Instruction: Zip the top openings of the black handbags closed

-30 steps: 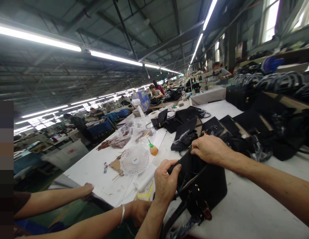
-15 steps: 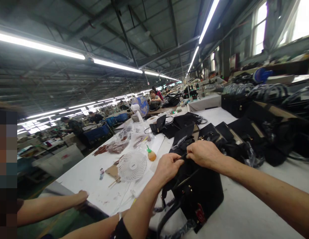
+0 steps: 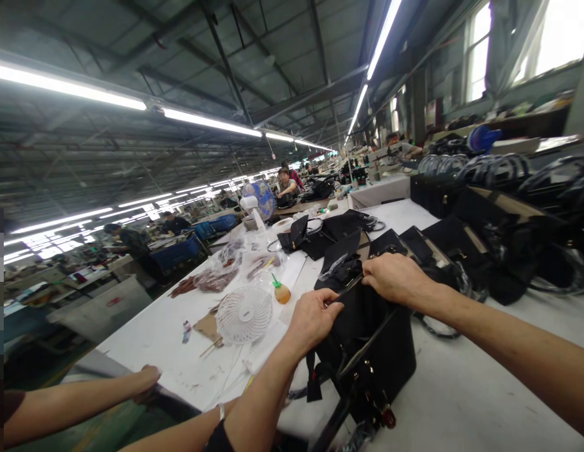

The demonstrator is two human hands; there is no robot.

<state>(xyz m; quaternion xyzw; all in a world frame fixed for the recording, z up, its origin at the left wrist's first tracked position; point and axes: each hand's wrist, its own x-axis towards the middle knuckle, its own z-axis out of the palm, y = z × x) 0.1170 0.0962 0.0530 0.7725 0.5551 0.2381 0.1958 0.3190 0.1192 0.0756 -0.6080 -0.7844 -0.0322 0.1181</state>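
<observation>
A black handbag (image 3: 383,361) with gold hardware stands on the white table in front of me, its mouth partly open. My left hand (image 3: 314,314) pinches the near left end of its top edge between thumb and fingers. Farther along the same edge, my right hand (image 3: 390,276) grips the black material with curled fingers. The edge runs taut between the two hands. A dark handle (image 3: 336,417) hangs down at the bag's front, beside a small red tag (image 3: 389,417). The inside of the bag is mostly dark and hidden.
Several black bags (image 3: 466,248) lie along the right and back. Left of my hands are a white round fan (image 3: 243,315), an orange bottle with green tip (image 3: 281,291) and plastic-wrapped brown strips (image 3: 211,276). A co-worker's arm (image 3: 85,392) reaches to the table's left edge.
My right hand has moved away from my left, and the bag's top edge now stretches between them. The bag's mouth shows wider. The view has shifted slightly.
</observation>
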